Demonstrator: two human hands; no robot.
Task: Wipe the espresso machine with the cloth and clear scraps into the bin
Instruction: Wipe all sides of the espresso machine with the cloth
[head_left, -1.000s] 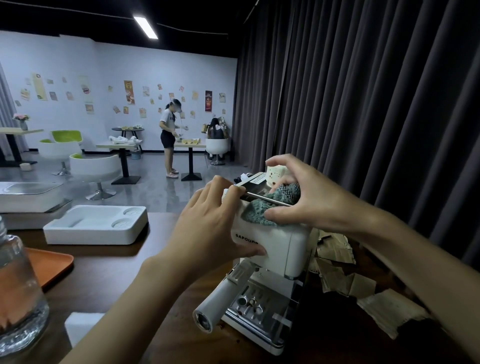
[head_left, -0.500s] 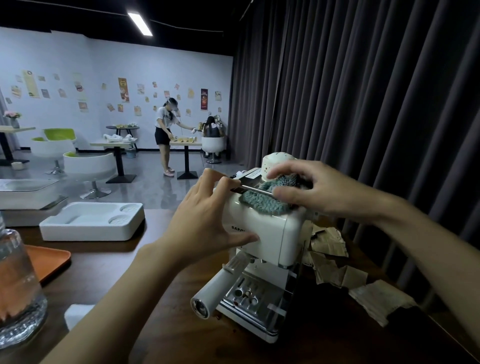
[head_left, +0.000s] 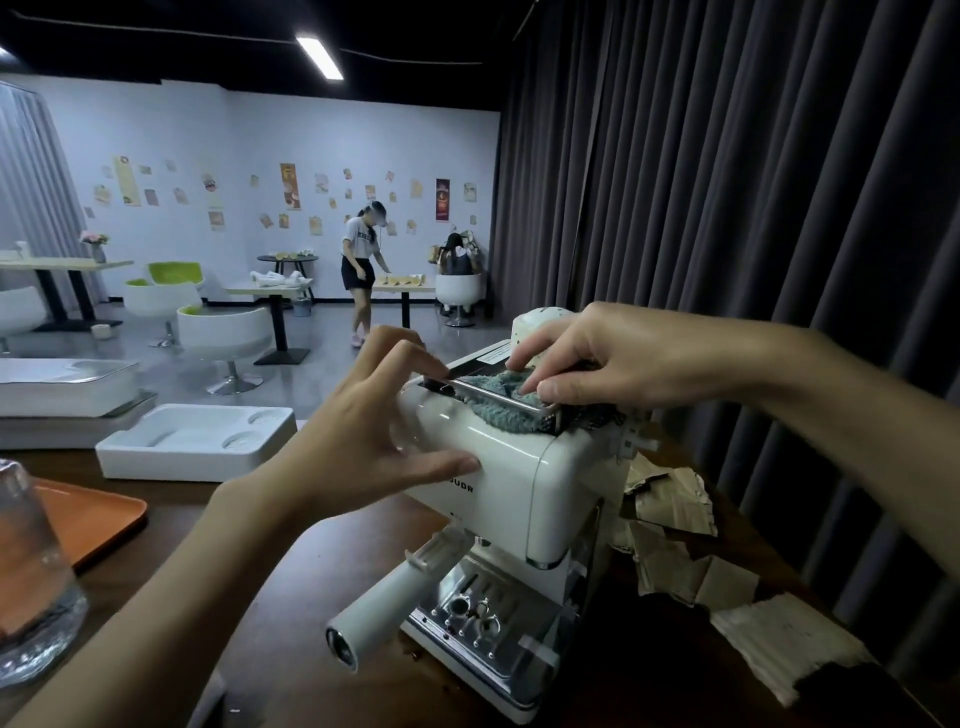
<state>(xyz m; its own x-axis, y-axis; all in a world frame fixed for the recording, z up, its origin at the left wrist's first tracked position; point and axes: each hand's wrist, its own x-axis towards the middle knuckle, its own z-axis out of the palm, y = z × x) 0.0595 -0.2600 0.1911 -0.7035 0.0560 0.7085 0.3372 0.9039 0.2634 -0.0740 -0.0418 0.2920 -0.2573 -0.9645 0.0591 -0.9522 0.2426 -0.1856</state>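
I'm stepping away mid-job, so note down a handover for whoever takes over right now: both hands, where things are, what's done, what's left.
Left hand braces the front corner of the espresso machine.
Right hand grips the cloth on the machine's top.
Paper scraps lie on the table right of the machine; no bin in view.
Done: wiping is under way on top.
Left: finish the wipe, bin the scraps.

Head view. My left hand (head_left: 358, 441) braces the white espresso machine (head_left: 519, 483) on the dark tabletop (head_left: 291, 597), thumb pressed on its front. My right hand (head_left: 623, 364) grips the teal cloth (head_left: 506, 415) on the machine's top. Torn paper scraps (head_left: 675, 499) lie just beside the machine.
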